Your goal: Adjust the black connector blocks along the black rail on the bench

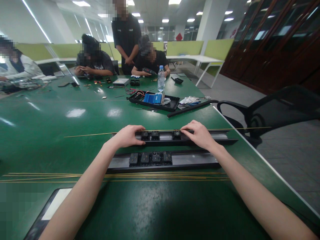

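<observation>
A long black rail with a silver inner channel point(217, 135) lies across the green table point(87, 146), with black square blocks point(155, 135) set in it. My left hand point(128, 136) is closed around the rail's left part, thumb at the near wall and fingers at the far side. Along the rail's far edge runs a thin brass rod point(87, 135), sticking out past both ends. My right hand point(198, 133) pinches this rod beside the rightmost block. Closer to me lies a second rail point(190, 158) with several black blocks point(145, 158) side by side.
Several loose brass rods point(175, 176) lie in front of the rails. Beyond are a black tray point(172, 106) with a blue item point(153, 98), white gloves point(190, 101), a black strip point(192, 109) and a water bottle point(161, 79). Other people are across the table; a chair point(272, 106) stands right.
</observation>
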{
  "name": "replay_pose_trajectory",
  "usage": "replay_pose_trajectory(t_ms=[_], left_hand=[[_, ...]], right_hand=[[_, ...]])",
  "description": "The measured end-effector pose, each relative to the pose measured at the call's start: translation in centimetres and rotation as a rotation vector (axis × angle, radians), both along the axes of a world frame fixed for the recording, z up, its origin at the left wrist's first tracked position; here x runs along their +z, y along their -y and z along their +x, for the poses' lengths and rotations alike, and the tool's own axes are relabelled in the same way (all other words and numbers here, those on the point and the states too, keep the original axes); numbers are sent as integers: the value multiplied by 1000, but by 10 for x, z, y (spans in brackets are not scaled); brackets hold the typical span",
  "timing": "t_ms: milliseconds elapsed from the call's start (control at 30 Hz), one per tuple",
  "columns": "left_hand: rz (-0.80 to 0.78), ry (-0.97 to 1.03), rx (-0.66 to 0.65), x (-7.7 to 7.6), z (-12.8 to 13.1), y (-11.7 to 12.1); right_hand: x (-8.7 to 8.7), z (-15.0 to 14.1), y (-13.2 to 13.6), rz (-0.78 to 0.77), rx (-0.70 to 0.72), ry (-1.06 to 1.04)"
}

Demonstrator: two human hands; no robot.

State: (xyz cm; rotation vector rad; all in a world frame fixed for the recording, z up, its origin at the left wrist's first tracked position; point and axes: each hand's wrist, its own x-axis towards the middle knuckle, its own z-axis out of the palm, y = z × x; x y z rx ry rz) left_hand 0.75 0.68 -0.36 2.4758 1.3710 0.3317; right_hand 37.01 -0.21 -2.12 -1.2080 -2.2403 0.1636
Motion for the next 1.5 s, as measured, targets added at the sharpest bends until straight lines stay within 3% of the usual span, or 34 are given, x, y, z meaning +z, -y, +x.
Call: replay_pose_trajectory(t_ms=[267, 700, 900, 1500], left_hand=[[19, -8, -11, -2, -1, 0], [7, 8, -2, -1, 0, 0], [13, 2, -6, 0, 0, 1], [12, 6, -7, 1, 0, 1]], right_hand=[[-2, 4, -2, 47, -19, 19], [1, 26, -8, -40, -40, 107], [2, 42, -14, -80, 22, 87], [21, 72, -12, -361, -61, 38]])
